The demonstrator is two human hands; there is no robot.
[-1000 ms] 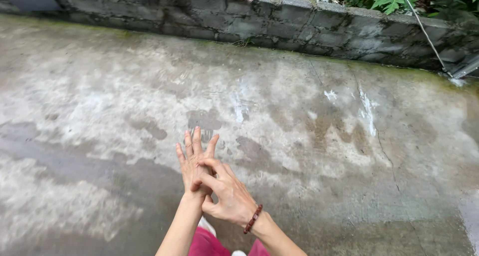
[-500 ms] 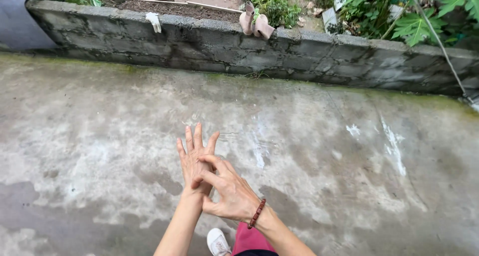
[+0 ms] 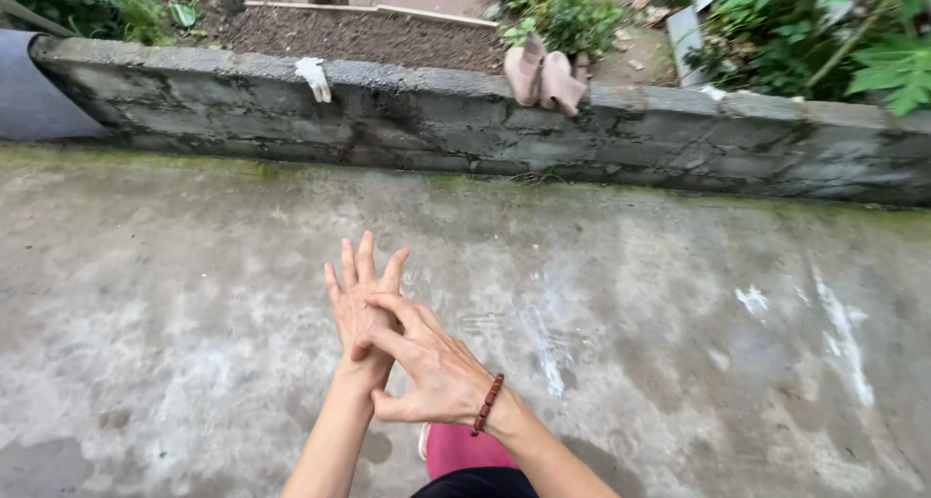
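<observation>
My left hand is held out flat in front of me, palm away, fingers stretched up and slightly apart. My right hand lies across the back of it, fingers spread and pressing on the left hand. A brown bead bracelet circles my right wrist. Neither hand holds any object. Both hands hover above a wet, stained concrete floor.
A low concrete block wall runs across the far side. A white glove and a pair of pinkish-tan shoes rest on its top. Behind it lie soil, a wooden plank and green plants. My pink trouser leg shows below.
The view has tilted upward, bringing the wall top, soil and plants into sight. My hands keep the same pressed-together pose.
</observation>
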